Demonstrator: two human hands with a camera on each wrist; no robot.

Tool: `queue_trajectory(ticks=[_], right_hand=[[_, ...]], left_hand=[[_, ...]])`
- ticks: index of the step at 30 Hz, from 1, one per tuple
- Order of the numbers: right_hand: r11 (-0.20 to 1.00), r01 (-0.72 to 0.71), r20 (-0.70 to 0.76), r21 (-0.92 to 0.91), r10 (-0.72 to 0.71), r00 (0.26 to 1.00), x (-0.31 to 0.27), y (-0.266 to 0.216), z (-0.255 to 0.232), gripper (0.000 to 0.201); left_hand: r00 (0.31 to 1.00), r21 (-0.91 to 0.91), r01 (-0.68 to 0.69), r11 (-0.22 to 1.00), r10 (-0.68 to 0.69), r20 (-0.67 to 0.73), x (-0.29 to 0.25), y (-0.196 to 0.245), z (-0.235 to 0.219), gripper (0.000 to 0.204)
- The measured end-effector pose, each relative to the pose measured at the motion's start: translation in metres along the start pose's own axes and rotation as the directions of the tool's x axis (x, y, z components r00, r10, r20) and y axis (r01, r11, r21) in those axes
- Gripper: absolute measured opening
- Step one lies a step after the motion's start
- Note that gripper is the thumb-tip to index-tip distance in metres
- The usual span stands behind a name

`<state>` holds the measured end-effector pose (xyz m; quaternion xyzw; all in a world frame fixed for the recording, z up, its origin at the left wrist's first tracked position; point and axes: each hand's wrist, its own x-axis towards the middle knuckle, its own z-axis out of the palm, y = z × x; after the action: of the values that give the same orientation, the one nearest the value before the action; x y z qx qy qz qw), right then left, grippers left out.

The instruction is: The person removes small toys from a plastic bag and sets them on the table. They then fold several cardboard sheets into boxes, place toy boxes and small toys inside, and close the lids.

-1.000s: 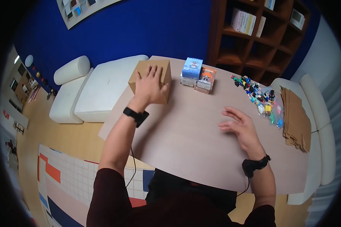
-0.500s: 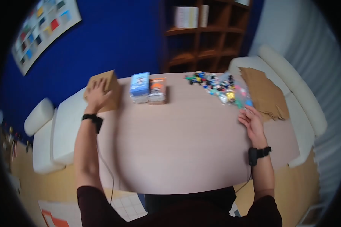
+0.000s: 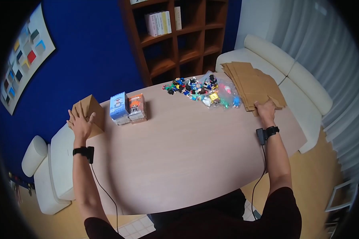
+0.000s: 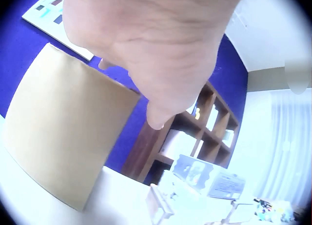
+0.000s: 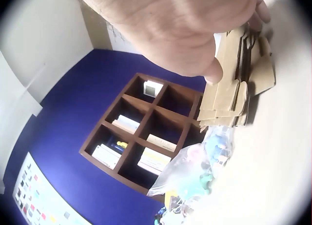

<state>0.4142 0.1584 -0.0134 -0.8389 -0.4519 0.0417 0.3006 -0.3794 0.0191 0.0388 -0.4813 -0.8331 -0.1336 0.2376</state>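
A closed cardboard box [image 3: 93,113] stands at the table's left end. My left hand [image 3: 81,126] rests on it with fingers spread; the left wrist view shows the box's plain side [image 4: 68,127]. At the right end lies a stack of flattened cardboard boxes [image 3: 255,85]. My right hand [image 3: 267,112] grips the near edge of this stack, thumb and fingertips at the cardboard. In the right wrist view the thumb [image 5: 213,72] lies against the layered sheets, while the other fingers are partly hidden behind the palm.
Blue boxes [image 3: 119,107] and an orange box [image 3: 137,107] stand right of the cardboard box on the table [image 3: 175,159]. Several small toy figures [image 3: 193,85] lie at the back, some in a clear plastic bag [image 3: 226,89]. White sofas [image 3: 307,85] flank the table.
My right hand has moved right from above the table to the flattened cardboard and taken hold of its edge. My left hand stays on the box. The head view has swung right.
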Motion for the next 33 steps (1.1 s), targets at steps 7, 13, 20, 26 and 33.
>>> queue_trajectory(ticks=[7,13,20,26,33], right_hand=[[0.984,-0.148,0.036,-0.097,0.152,0.988,0.007,-0.002,-0.005,0.094],[0.978,-0.175,0.051,-0.116,0.182,0.982,0.014,0.002,-0.008,0.081],[0.972,-0.234,0.076,0.005,0.233,0.969,0.027,0.009,-0.017,0.061],[0.989,-0.143,0.093,0.034,0.139,0.986,0.037,0.018,-0.015,0.055],[0.99,-0.135,0.114,0.026,0.132,0.985,0.034,0.012,-0.021,0.054]], left_hand=[[0.975,-0.661,-0.07,0.747,-0.09,-0.205,-0.066,0.066,-0.064,0.059],[0.999,-0.993,0.051,0.104,0.004,0.052,-0.131,0.156,-0.094,0.041],[0.921,-0.913,0.342,-0.221,0.27,0.28,-0.169,0.217,-0.114,0.04],[0.743,-0.547,0.669,-0.503,0.449,0.497,-0.188,0.233,-0.097,0.046],[0.638,-0.182,0.73,-0.659,0.561,0.528,-0.195,0.237,-0.076,0.033]])
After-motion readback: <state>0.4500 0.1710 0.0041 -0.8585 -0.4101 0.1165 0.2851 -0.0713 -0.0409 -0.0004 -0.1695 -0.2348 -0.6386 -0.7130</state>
